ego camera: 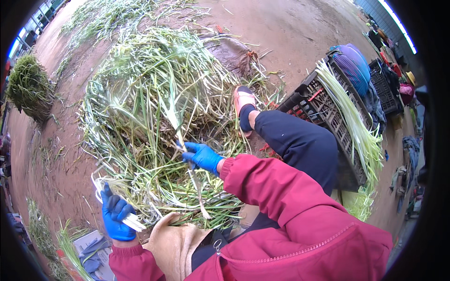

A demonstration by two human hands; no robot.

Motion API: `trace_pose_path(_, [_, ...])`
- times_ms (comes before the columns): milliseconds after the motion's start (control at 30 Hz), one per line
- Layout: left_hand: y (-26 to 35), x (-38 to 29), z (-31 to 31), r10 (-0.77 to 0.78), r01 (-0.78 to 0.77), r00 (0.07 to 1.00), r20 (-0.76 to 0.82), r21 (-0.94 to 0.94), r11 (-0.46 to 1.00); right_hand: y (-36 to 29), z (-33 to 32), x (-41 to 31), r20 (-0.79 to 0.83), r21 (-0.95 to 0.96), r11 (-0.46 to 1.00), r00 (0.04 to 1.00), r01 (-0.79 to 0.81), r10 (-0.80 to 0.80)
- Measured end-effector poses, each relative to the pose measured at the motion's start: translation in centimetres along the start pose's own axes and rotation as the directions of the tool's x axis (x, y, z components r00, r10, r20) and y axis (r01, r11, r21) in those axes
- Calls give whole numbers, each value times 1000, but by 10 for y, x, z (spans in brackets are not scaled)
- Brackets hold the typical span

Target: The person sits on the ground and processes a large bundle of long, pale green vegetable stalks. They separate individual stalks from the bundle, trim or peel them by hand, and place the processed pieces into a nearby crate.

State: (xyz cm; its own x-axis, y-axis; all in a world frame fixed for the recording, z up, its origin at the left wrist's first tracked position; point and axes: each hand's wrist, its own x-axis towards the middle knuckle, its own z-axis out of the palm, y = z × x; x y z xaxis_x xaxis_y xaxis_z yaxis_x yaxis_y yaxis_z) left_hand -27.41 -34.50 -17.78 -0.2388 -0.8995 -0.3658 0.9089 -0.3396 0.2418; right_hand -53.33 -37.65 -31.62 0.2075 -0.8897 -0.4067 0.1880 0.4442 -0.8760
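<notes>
My left hand (116, 216), in a blue glove, is closed around a small bundle of white stripped stalks (133, 222). Their cut-looking ends point towards my lap, and thin pale strands curl out past the fingers on the far side. In its blue glove, my right hand (204, 158) grips a single long leafy stalk (173, 117) partway along. The green leaves of that stalk spread away from me, while its pale lower end hangs towards my lap. Beneath both hands lies a large heap of green leafy stalks (158, 84), with loose leaves and peelings about it.
At right, a black plastic crate (309, 102) bears a long bunch of pale stripped stalks (346, 102) and a blue-purple cloth bundle (351, 68). A bound bundle of greens (30, 87) stands at left. A tan cloth (179, 242) covers my lap.
</notes>
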Motion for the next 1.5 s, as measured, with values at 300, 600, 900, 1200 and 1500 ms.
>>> trace_pose_path(300, [-17, -27, -6, -71, 60, 997, 31, 270, 961, -32, 75, -95, 426, 70, 996, 902, 51, -76])
trace_pose_path(600, [-32, -45, 2, 123, -69, 992, -39, 646, 760, -21, 113, -112, 366, -37, 993, 926, 116, -94])
trace_pose_path(900, [-24, -49, 4, 267, -77, 958, -107, 799, 597, -63, 136, -102, 272, -251, 849, 876, 464, -399])
trace_pose_path(1200, [-23, -46, 0, 259, -89, 957, -126, 726, 682, -89, 167, -89, 78, 317, 940, 985, 122, -154])
trace_pose_path(1500, [71, -52, -36, 487, -488, 872, 46, 154, 859, -51, 117, -135, 458, 43, 921, 812, 388, -363])
